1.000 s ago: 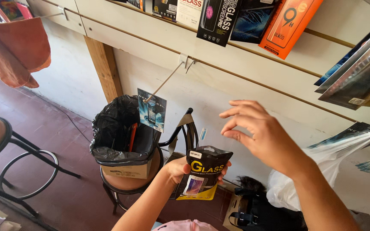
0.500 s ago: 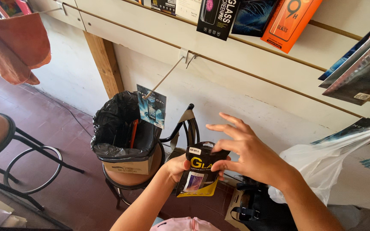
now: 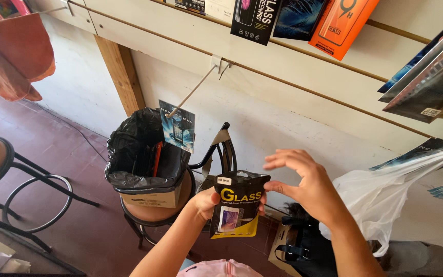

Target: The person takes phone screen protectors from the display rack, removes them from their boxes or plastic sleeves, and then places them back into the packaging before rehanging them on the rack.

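Along the top runs a slatted display wall (image 3: 303, 82) hung with flat packets, and a long metal peg (image 3: 193, 91) juts from it carrying a blue screen-protector card (image 3: 177, 132). Below stands a bin lined with a black bag (image 3: 142, 156), resting on a round stool (image 3: 152, 213). The right hand (image 3: 308, 187) hovers with its fingers spread and loosely curled, the thumb touching the top right corner of a black and yellow screen-protector packet (image 3: 238, 210). The left hand (image 3: 204, 201) grips that packet's left edge, fingers closed behind it. The packet is held upright before the wall, long axis vertical, printed face toward the camera.
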